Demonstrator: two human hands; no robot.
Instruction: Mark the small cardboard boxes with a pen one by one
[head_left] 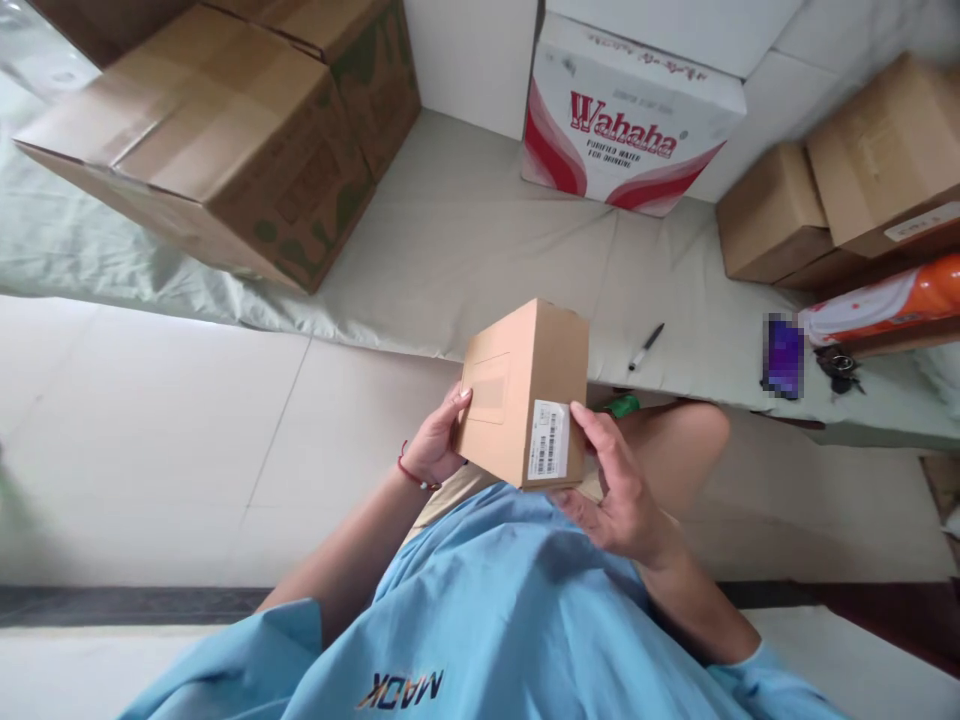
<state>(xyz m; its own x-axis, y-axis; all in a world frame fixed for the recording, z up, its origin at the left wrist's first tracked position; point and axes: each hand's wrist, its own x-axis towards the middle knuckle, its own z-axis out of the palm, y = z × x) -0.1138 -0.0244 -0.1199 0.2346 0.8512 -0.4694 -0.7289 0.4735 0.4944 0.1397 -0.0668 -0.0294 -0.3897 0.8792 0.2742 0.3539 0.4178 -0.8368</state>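
Observation:
A small brown cardboard box (559, 350) is held up in front of my lap, tilted. On its lower side face sits a white barcode label (548, 440). My left hand (441, 437) grips the box's left side, thumb on the face with a printed rectangle; its other fingers are hidden behind. My right hand (619, 485) is at the lower right edge, a finger touching beside the label and the thumb near the bottom corner. Both hands are closed about the box. Just beyond, a black-and-white pen (646, 347) lies on the cloth-covered surface (480, 240).
Large brown cartons (172, 110) stand at the back left. A white and red Wahaha carton (630, 125) is at the back. More brown boxes (772, 215), an orange-and-white cylinder (885, 300), a pixelated purple item (784, 355) and keys (840, 365) lie on the right.

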